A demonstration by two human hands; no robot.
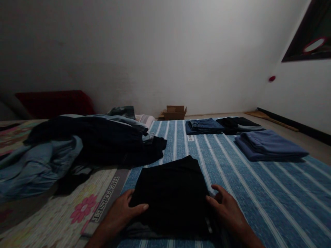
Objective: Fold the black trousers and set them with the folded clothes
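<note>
A folded black garment lies on the blue striped mat right in front of me. My left hand rests on its near left edge, thumb laid over the cloth and fingers at the side. At the near right edge, my right hand touches the fabric with its fingers spread. Neither hand lifts the garment; it lies flat.
A heap of unfolded dark and light-blue clothes sits to the left on a floral mat. Folded jeans, a folded dark item and a folded blue-purple piece lie at the far right. A cardboard box stands by the wall.
</note>
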